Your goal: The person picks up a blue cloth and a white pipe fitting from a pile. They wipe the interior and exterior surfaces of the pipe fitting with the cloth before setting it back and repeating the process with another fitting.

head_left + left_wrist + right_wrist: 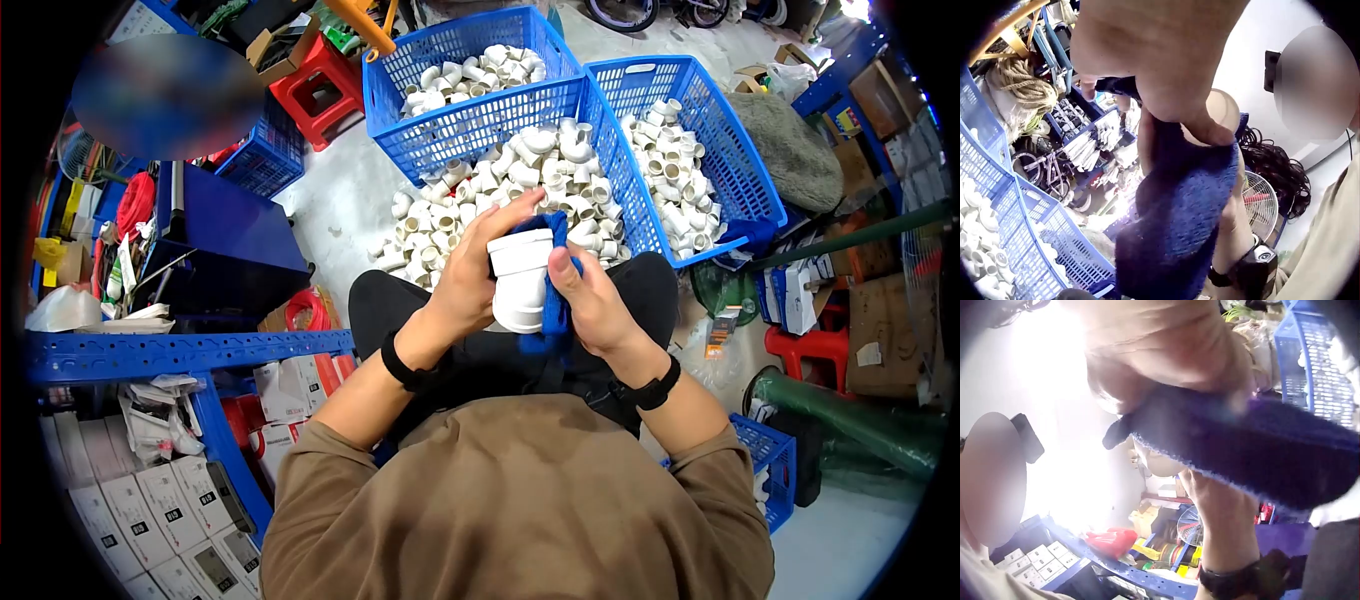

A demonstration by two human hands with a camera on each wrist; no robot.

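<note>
A white plastic pipe fitting (522, 285) with a wide collar is held over the person's lap. My left hand (462, 285) grips its left side, fingers reaching along the far side. From the right, my right hand (600, 305) holds a blue cloth (555, 325) against the fitting, thumb near the collar. In the left wrist view the cloth (1179, 212) hangs below my left hand (1154, 62) and hides much of the fitting. The right wrist view shows the dark cloth (1241, 447) stretching out under my right hand (1160, 350).
Loose white fittings (500, 190) lie heaped beyond the knees. Behind them stand a blue crate (470, 120) and another blue crate (740, 160), both holding fittings. A blue shelf beam (190, 355) runs at the left, above stacked white boxes (160, 510). A red stool (815, 350) stands right.
</note>
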